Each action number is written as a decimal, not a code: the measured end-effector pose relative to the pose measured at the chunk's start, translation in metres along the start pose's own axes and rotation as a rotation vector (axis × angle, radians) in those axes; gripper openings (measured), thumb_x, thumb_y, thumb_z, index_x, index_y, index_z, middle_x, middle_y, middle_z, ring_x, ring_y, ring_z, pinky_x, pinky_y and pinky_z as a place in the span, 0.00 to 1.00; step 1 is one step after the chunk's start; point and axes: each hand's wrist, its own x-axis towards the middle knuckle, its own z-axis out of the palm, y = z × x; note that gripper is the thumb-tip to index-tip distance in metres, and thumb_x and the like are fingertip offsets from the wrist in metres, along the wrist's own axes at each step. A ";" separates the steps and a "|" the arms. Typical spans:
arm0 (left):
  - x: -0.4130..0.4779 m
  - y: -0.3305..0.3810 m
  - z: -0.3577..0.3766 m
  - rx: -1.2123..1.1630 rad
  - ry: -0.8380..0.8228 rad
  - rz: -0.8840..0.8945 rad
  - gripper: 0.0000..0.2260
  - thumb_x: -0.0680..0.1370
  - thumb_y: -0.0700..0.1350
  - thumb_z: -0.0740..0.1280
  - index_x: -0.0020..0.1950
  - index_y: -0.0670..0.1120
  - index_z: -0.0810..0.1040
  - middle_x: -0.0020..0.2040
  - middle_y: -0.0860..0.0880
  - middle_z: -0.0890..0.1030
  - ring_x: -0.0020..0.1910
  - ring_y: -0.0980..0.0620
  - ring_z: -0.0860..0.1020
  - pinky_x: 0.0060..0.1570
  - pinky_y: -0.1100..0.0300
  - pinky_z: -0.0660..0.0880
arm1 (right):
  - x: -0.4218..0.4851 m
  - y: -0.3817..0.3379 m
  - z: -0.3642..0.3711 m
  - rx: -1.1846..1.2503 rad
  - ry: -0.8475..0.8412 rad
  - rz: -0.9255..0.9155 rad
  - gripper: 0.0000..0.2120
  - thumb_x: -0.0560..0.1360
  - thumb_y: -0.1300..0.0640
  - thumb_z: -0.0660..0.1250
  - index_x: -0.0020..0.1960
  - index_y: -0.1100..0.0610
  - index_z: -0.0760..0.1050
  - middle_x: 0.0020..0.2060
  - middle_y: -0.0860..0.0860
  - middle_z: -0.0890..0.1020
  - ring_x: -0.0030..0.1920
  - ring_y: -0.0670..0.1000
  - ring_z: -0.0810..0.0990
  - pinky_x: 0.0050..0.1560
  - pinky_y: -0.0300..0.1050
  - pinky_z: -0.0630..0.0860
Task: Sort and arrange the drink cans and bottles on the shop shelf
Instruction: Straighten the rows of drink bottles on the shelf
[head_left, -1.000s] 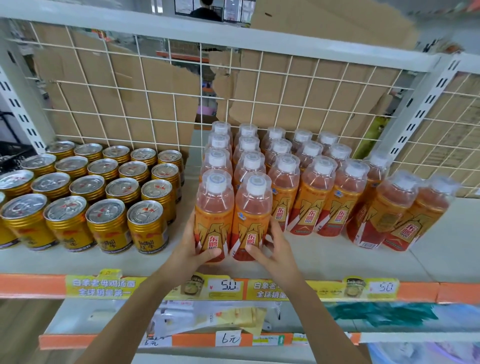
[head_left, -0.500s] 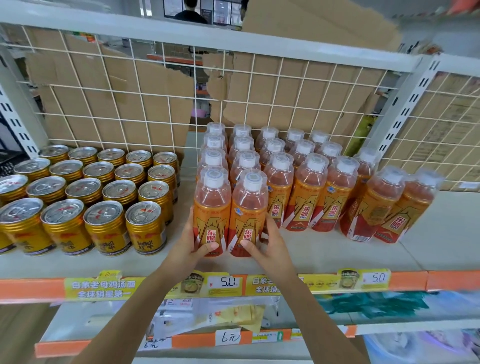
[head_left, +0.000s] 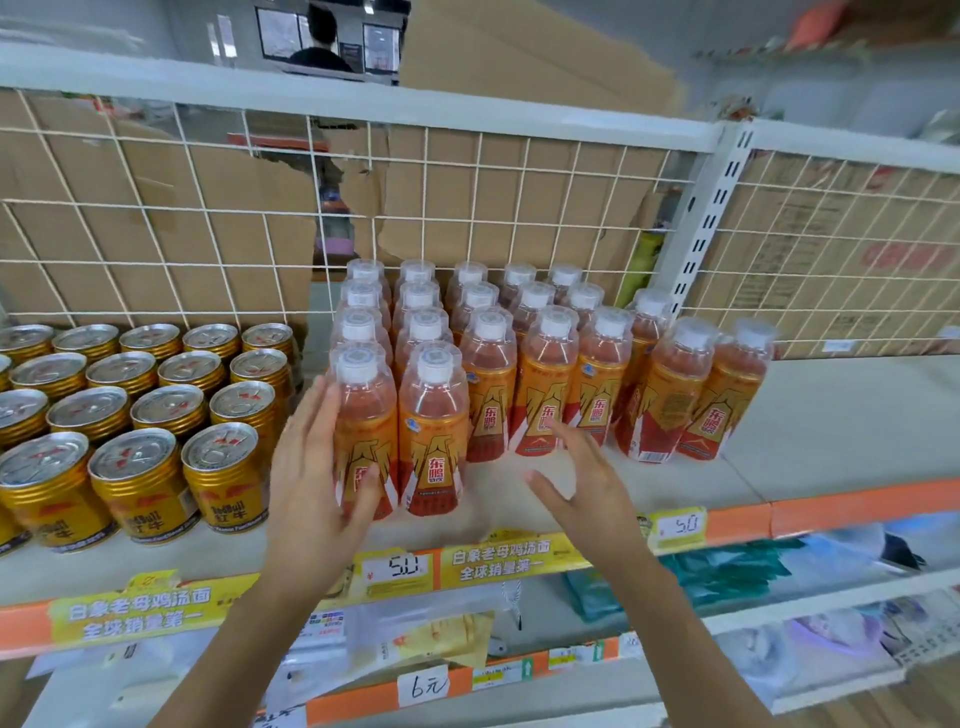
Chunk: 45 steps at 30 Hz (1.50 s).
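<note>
A: Task thing, where?
B: Front-left bottle (head_left: 363, 415), at the front of the bottle block (head_left: 540, 374), mid shelf (head_left: 841, 415). It touches the front-right bottle (head_left: 434, 431). Gold cans (head_left: 140, 467) stand in rows just left, with a small gap between.

A: Grips?
B: Left hand (head_left: 311, 483): grip spread flat, straight fingers up the bottle's left side, thumb lying on the lower label. It presses and does not wrap. Right hand (head_left: 587, 488): grip spread, fingers apart, holding nothing, over bare shelf in front of the third column. Can't tell whether a fingertip touches that label.

A: Handling?
B: The bottles look full, so some heft. They're tall and narrow, so likely tippy if shoved high. Best to take hold low to mid, on the label. Far-right bottle (head_left: 727, 400) seems to lean, but that may be the lens.

A: Materials?
B: Clear plastic body and a glossy orange-red wrap, probably slick. White cap (head_left: 356, 369) under a clear dome cover. Round, narrowing at the top. Cans are ribbed gold metal with silver pull-tab lids, stiff. The shelf board is pale and smooth, so bottles should slide. White wire grid (head_left: 479, 215) behind, cardboard (head_left: 156, 249) past it. Yellow price strip (head_left: 498, 564) on the orange front edge.
</note>
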 end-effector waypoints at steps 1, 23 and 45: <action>0.007 0.010 0.000 0.021 -0.001 0.058 0.30 0.75 0.50 0.59 0.75 0.47 0.55 0.75 0.48 0.58 0.74 0.52 0.55 0.71 0.59 0.53 | -0.002 0.006 -0.015 -0.024 0.028 0.012 0.28 0.76 0.47 0.65 0.72 0.50 0.61 0.65 0.48 0.71 0.67 0.49 0.68 0.65 0.48 0.68; 0.152 0.190 0.220 0.189 -0.565 0.360 0.28 0.79 0.54 0.59 0.76 0.51 0.53 0.75 0.53 0.56 0.71 0.52 0.62 0.66 0.56 0.64 | 0.098 0.157 -0.189 -0.106 0.125 0.077 0.32 0.74 0.48 0.67 0.73 0.52 0.58 0.67 0.51 0.70 0.63 0.52 0.72 0.56 0.51 0.72; 0.094 0.183 0.213 -0.159 -0.422 0.037 0.29 0.73 0.47 0.71 0.61 0.64 0.54 0.62 0.58 0.64 0.62 0.64 0.65 0.59 0.76 0.60 | 0.074 0.169 -0.153 0.530 -0.228 -0.023 0.27 0.63 0.41 0.72 0.60 0.41 0.68 0.52 0.37 0.80 0.54 0.41 0.79 0.57 0.48 0.77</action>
